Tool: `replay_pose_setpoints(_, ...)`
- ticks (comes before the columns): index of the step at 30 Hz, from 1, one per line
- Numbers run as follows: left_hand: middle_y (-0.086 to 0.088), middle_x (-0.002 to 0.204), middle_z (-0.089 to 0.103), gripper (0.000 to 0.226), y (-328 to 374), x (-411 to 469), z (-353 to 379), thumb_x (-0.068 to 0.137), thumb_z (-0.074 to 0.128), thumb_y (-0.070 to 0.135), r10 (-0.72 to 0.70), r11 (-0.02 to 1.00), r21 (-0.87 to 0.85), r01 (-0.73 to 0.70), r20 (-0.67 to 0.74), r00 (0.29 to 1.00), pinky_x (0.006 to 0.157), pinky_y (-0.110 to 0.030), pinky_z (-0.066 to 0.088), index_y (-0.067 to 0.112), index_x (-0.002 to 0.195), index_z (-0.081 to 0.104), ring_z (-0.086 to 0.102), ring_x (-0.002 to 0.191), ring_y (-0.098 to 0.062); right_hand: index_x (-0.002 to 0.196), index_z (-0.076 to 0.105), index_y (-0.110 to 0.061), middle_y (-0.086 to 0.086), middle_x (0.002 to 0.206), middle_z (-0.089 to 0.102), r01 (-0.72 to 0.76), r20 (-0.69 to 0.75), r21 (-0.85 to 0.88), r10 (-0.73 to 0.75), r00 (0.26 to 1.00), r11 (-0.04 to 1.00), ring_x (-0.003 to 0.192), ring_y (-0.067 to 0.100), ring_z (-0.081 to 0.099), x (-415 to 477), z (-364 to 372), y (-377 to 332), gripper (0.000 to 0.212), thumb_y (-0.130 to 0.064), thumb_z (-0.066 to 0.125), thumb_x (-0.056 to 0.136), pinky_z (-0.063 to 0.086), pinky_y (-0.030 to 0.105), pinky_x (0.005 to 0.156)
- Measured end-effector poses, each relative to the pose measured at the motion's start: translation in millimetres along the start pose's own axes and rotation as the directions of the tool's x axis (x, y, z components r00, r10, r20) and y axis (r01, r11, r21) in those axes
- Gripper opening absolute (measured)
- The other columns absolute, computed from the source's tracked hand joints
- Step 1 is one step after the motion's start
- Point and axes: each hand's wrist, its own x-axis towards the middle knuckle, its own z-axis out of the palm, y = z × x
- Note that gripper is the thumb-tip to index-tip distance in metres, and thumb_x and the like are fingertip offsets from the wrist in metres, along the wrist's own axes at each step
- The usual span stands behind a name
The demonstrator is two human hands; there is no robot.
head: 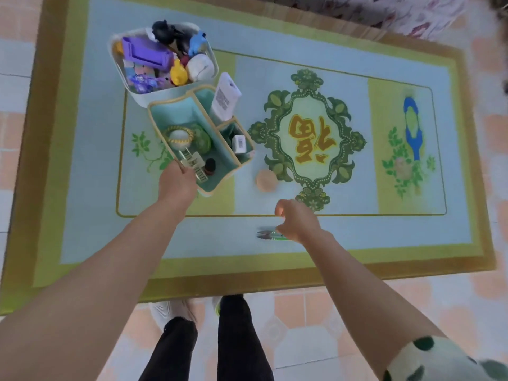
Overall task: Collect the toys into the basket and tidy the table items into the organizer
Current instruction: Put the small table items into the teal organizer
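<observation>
Snips, light, stiff, sharp-tipped, lower centre: I'd take the green handle under my right hand, grip unclear; left hand pinches organizer rim.

Matt printed cloth. Smooth white plastic basket, glossy plastic toys inside. Matt teal fabric organizer w/ tan trim. Smooth white plastic tube, printed label. Snips: shiny metal blades, green plastic handle. Glossy floor tiles.
</observation>
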Motion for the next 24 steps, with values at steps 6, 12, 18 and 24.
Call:
replay_pose_setpoints(6,-0.018,0.111,0.064,0.027,-2,1,4,0.097,0.042,0.019,0.007,1.0,0.004,-0.007,-0.01,1.0,0.075,-0.039,0.045,0.003,0.111,0.058,0.057,0.089,-0.029,0.117,0.051,-0.017,0.005,0.119,0.05,0.065,-0.096,-0.167,-0.081,0.992,0.984,0.11,0.027,0.046,-15,55,24,0.04,-0.016,0.069,0.081,0.044,0.035,0.085)
replay_pose_setpoints(12,-0.014,0.112,0.064,0.026,0,-2,1,0.098,0.042,0.021,0.011,1.0,-0.007,-0.011,0.002,1.0,0.093,-0.048,0.052,0.007,0.114,0.057,0.063,0.102,-0.033,0.102,0.053,-0.013,0.006,0.11,0.054,0.1,-0.19,-0.236,-0.147,0.971,0.967,0.102,0.027,0.049,-6,67,25,0.021,-0.008,0.062,0.083,0.038,0.032,0.077)
replay_pose_setpoints(18,-0.012,0.116,0.064,0.028,0,-5,-3,0.099,0.042,0.024,-0.002,0.998,-0.056,0.005,0.055,0.998,0.097,-0.049,0.051,0.008,0.116,0.057,0.063,0.105,-0.031,0.084,0.047,-0.014,0.003,0.084,0.058,0.076,-0.267,0.036,-0.064,0.961,0.996,0.082,0.028,0.054,-8,43,14,0.016,-0.017,0.062,0.088,0.036,0.032,0.063)
replay_pose_setpoints(24,-0.013,0.115,0.063,0.028,4,-15,-8,0.101,0.043,0.026,-0.018,0.997,-0.078,0.027,0.111,0.994,0.099,-0.048,0.049,0.007,0.115,0.058,0.062,0.107,-0.032,0.074,0.05,-0.019,-0.005,0.068,0.058,0.361,-0.487,0.451,-0.114,0.866,0.816,0.064,0.012,0.052,-43,-27,-42,0.023,-0.017,0.073,0.076,0.04,0.023,0.059)
